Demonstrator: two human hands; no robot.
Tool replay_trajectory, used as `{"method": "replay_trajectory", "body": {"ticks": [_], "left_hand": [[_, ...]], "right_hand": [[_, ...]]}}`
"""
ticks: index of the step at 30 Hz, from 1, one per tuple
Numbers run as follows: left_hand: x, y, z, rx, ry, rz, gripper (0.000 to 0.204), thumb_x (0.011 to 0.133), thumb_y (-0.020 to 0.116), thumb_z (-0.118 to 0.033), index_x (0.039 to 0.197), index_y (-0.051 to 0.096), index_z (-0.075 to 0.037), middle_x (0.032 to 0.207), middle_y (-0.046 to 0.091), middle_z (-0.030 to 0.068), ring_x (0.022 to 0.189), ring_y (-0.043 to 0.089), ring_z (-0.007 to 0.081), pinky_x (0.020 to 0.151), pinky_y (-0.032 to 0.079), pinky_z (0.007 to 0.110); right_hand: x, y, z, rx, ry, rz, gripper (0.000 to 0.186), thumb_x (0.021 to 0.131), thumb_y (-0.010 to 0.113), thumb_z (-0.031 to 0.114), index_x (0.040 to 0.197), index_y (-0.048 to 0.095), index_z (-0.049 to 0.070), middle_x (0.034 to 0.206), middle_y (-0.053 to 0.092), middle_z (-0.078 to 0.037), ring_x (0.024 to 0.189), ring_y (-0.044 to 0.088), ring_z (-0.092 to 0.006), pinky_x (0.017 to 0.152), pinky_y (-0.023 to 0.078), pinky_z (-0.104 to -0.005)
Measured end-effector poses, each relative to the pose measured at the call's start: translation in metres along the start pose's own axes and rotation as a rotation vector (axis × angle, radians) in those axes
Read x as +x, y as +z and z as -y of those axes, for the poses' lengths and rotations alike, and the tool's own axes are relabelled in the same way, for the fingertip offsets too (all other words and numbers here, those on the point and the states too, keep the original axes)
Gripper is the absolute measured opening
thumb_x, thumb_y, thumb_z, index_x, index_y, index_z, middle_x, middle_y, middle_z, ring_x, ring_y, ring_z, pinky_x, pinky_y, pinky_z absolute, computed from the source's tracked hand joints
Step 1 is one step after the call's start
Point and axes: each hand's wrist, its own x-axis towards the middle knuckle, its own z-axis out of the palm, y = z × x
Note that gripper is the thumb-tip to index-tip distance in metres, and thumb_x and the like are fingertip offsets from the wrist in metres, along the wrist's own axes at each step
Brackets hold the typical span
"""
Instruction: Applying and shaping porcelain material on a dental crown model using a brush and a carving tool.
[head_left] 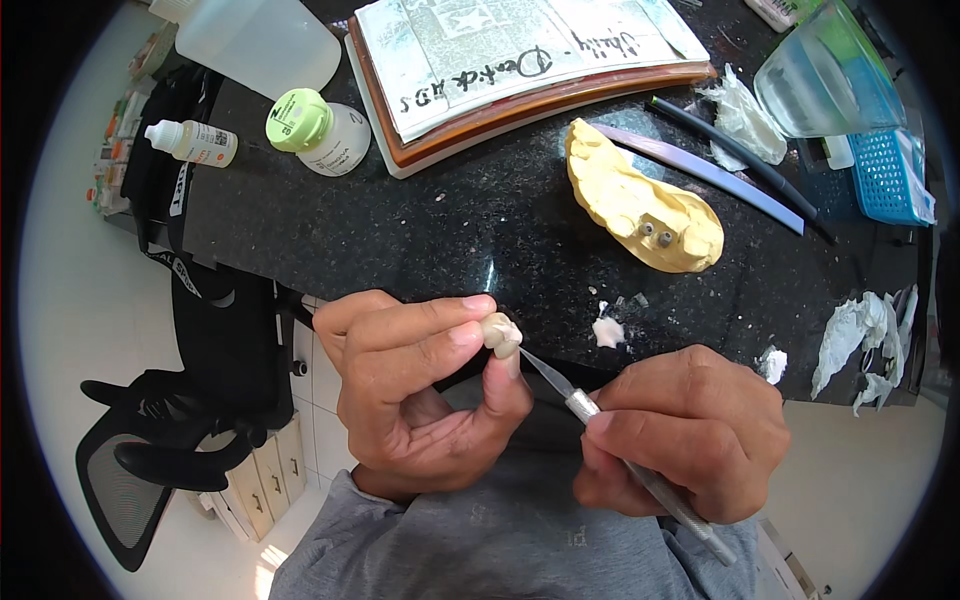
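Nearest, low in the view, the left hand (420, 395) pinches a small pale tooth-shaped piece (501, 333) between thumb and the tips of the first two fingers, its grip tight on the piece, held just off the near edge of the black speckled table (420, 240). To the right, the right hand (685, 435) has its grip closed around the metal handle of a thin scalpel (600, 420), held like a pen; the blade slants up and left, and its tip touches the underside of the tooth-shaped piece. Below both hands lies a grey sleeve or shirt (480, 540).

On the table just beyond the blade lie a small white scrap (607, 331) and a few tiny clear bits. Near the right edge sit crumpled white tissues (865, 340).

Farther, right of centre, a yellow dental cast (640, 200) rests on the table with two small metal posts set in its near end. Behind it lie a long bluish flat blade (720, 175) and a dark slim tool (740, 160), side by side.

Farthest, a stack of tray and printed paper (520, 60) sits at centre. To its left stand a green-capped jar (315, 130), a small white dropper bottle (195, 142) and a large translucent bottle (255, 40). At far right are a clear container (820, 80) and a blue basket (885, 175). A black chair (170, 440) stands on the floor at the left.
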Motion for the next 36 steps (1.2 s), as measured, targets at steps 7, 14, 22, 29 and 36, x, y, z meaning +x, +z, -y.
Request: {"method": "replay_trajectory", "body": {"ticks": [7,14,22,29,36], "left_hand": [[-0.0009,0.0011,0.001,-0.009,-0.003,-0.015,0.039,0.071,0.082,-0.002,0.104,0.063,-0.012,0.102,0.073,0.0039,0.08,0.052,0.0139,0.076,0.038,0.029],[0.0,0.0004,0.0013,-0.014,0.009,-0.008,0.039,0.071,0.082,-0.002,0.104,0.063,-0.012,0.101,0.073,0.0038,0.08,0.052,0.0137,0.075,0.039,0.029],[0.0001,0.0004,0.0025,-0.002,0.023,-0.012,0.039,0.071,0.082,-0.002,0.104,0.064,-0.012,0.101,0.073,0.0038,0.079,0.053,0.0133,0.074,0.039,0.028],[-0.0006,0.0011,0.0023,0.0,0.015,-0.019,0.039,0.071,0.081,-0.002,0.104,0.064,-0.012,0.101,0.073,0.004,0.078,0.053,0.0133,0.073,0.039,0.028],[0.0003,0.0006,0.0025,-0.014,0.024,-0.011,0.04,0.071,0.081,-0.001,0.105,0.063,-0.012,0.1,0.073,0.0047,0.078,0.054,0.0136,0.071,0.04,0.027]], "right_hand": [[0.0005,-0.0064,-0.0008,-0.007,-0.001,0.139,0.037,0.067,0.085,0.0,0.097,0.062,0.002,0.077,0.067,-0.012,0.061,0.066,-0.0193,0.052,0.054,-0.0273],[0.0,-0.007,-0.0023,0.0,-0.012,0.138,0.037,0.067,0.085,0.0,0.096,0.063,0.002,0.076,0.066,-0.012,0.061,0.066,-0.0191,0.051,0.054,-0.0269],[0.0005,-0.0046,-0.0013,-0.013,-0.013,0.121,0.036,0.067,0.085,0.0,0.095,0.063,0.002,0.075,0.066,-0.012,0.06,0.066,-0.0186,0.05,0.054,-0.0269],[-0.001,-0.0036,-0.0023,-0.02,-0.013,0.118,0.036,0.068,0.085,0.001,0.096,0.063,0.002,0.076,0.067,-0.012,0.061,0.066,-0.019,0.05,0.054,-0.027],[-0.0001,-0.0068,-0.0021,-0.015,-0.019,0.137,0.035,0.069,0.085,0.002,0.097,0.063,0.002,0.076,0.067,-0.012,0.061,0.066,-0.0189,0.05,0.054,-0.0267]]}}
